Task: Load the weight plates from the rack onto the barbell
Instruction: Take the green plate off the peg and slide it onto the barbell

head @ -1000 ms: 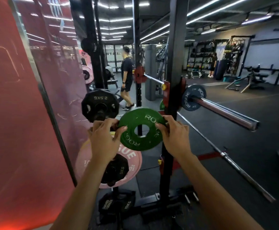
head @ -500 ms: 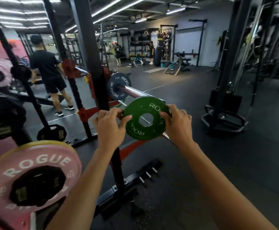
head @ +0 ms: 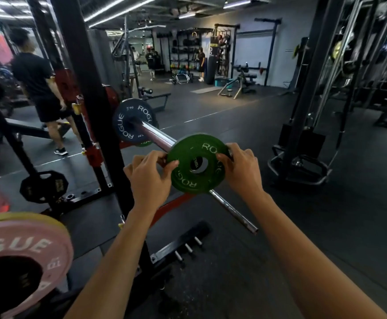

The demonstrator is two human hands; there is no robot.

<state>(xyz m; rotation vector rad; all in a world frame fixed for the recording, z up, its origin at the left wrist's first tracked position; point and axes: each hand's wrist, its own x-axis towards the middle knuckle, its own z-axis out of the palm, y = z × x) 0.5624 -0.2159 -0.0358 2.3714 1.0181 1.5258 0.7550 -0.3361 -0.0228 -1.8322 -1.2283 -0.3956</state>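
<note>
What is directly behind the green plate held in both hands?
Behind the green plate the barbell sleeve runs back to a blue plate. The sleeve's end is covered, with metal showing through the plate's hole.

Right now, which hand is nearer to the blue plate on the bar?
Left. The left hand holds the green plate's edge on the blue plate's side; the right hand holds the far edge.

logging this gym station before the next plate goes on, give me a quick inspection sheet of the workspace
surface: dark rubber floor, bare near the rack.
job's things: green plate at the end of the barbell sleeve; blue plate already loaded; pink plate lower left.
clutter: loose thin bar angled below the sleeve.
hands: left hand and right hand grip the green plate's edges.
cables: cable machine at right.
surroundings: person in black walking beyond the rack upright.
</note>
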